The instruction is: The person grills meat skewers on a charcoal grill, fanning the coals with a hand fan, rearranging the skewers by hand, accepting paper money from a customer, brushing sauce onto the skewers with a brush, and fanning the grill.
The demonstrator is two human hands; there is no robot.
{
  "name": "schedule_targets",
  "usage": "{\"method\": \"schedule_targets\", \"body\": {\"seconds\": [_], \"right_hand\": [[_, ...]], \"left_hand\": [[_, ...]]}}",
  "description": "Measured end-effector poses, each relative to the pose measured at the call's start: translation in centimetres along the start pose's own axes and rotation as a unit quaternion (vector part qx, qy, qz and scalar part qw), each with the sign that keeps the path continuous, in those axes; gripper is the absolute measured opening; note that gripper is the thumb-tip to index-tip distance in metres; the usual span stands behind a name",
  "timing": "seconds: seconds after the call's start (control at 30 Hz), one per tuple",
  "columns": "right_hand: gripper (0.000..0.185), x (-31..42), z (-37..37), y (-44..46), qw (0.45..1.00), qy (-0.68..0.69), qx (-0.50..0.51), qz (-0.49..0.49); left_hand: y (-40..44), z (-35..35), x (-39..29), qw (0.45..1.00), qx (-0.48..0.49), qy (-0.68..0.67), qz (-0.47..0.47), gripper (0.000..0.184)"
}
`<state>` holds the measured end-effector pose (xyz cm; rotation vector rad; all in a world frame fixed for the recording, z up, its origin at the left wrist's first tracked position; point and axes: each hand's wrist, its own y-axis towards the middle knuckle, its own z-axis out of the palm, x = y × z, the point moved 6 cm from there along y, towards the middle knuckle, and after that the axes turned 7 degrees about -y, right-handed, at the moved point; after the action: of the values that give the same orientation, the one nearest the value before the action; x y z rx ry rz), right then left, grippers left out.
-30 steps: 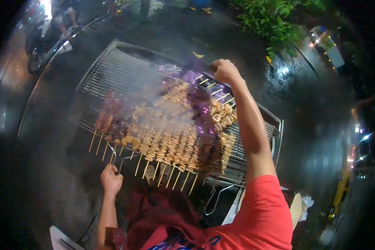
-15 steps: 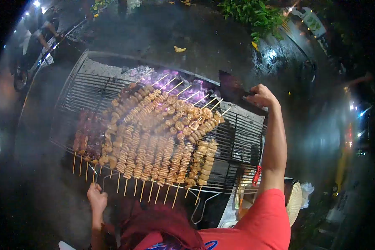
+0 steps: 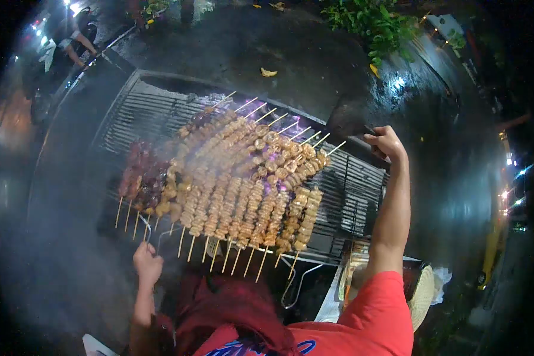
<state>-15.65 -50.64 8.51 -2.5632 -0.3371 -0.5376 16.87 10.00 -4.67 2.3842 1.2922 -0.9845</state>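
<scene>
My left hand (image 3: 148, 262) is closed round a bent wire handle (image 3: 146, 230) at the near left edge of the grill rack. Rows of skewers (image 3: 237, 204) with pale brown, coiled and rolled pieces cover the rack, partly veiled by smoke. Darker reddish skewers (image 3: 141, 172) lie at the left end. My right hand (image 3: 387, 142), at the far right of the grill, grips the handle of a dark, flat fan (image 3: 345, 118), blurred by motion. Purple-glowing coals (image 3: 269, 108) show between and behind the far skewers.
The long metal grill box (image 3: 160, 80) has bare bars (image 3: 353, 202) at the right. Another wire handle (image 3: 291, 302) hangs at the near edge. Beside my right arm are a woven round item (image 3: 422, 299) and a plastic bag (image 3: 442, 279). Wet pavement and a leafy plant (image 3: 368, 26) lie beyond.
My left hand and the skewer-laden rack have shifted slightly away from me, covering more of the coals. The fan has swung and is now blurred. Smoke has spread at the left.
</scene>
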Motion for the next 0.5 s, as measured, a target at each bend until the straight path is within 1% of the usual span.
{"method": "schedule_targets", "body": {"seconds": [0.03,0.13,0.17,0.27,0.33,0.4,0.47,0.5], "right_hand": [[0.023,-0.9,-0.2,-0.7,1.0,0.009,-0.021,-0.007],[0.022,-3.4,-1.4,-3.9,0.993,0.018,-0.1,-0.055],[0.023,-3.9,-1.6,-5.4,0.991,0.058,-0.107,-0.055],[0.023,-6.3,-1.4,-10.7,0.977,0.121,-0.167,-0.047],[0.028,-7.6,0.0,-15.1,0.962,0.138,-0.224,-0.079],[0.025,-8.6,2.1,-19.5,0.958,0.101,-0.259,-0.071],[0.028,-11.2,5.5,-22.7,0.935,0.037,-0.337,-0.101],[0.028,-12.4,7.9,-24.1,0.915,0.005,-0.391,-0.105]], "left_hand": [[-0.1,0.2,0.1,1.0,-0.006,0.016,0.02,0.022],[-1.0,0.4,0.9,0.996,-0.019,-0.061,-0.063,0.022],[-0.9,0.0,0.2,0.998,-0.018,0.008,-0.058,0.022],[-0.6,0.4,0.9,0.999,-0.02,-0.019,-0.04,0.021],[-0.3,0.3,1.1,0.999,-0.025,-0.016,-0.041,0.02],[0.0,0.1,1.0,0.999,-0.029,-0.014,-0.042,0.019],[0.0,-0.2,0.3,0.999,-0.03,-0.016,-0.028,0.02],[0.2,-0.3,0.0,0.999,-0.028,-0.016,-0.02,0.02]]}}
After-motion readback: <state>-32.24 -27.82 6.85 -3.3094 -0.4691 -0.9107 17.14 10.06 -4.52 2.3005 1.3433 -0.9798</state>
